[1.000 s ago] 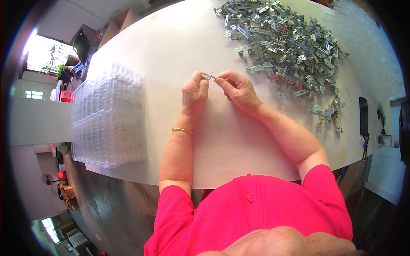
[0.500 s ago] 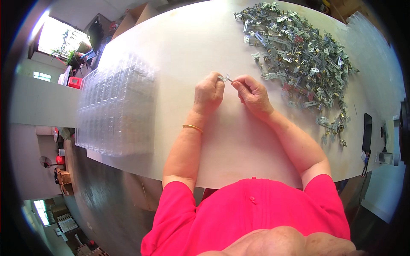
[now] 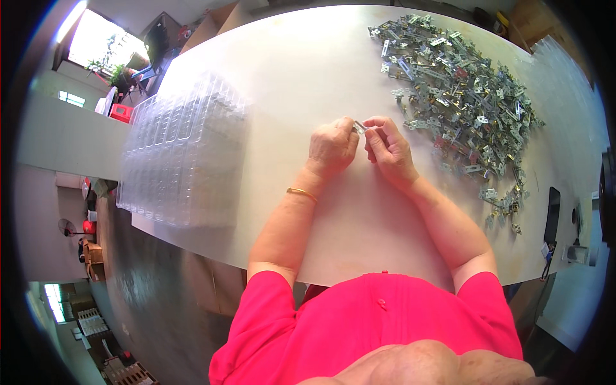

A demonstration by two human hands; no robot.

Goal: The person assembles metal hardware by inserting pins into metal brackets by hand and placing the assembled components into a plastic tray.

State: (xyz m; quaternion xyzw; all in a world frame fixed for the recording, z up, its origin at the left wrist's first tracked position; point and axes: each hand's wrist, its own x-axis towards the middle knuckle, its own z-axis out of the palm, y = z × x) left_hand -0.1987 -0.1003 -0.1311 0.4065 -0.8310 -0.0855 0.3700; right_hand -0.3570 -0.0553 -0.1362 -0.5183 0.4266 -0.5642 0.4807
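Note:
My left hand and my right hand meet over the middle of the white table. Between their fingertips they pinch one small metal part, held just above the tabletop. A gold bangle sits on my left wrist. To the right of my right hand spreads a large heap of similar metal parts. To the left of my left hand lies a stack of clear plastic trays.
A dark phone lies near the table's right edge, with small items beside it. Cardboard boxes stand beyond the far edge of the table. The floor and a bright window show at the left.
The view has shifted, so the table sits a little further right and lower in the picture. Both hands stay together on the small metal part, with only slight finger movement.

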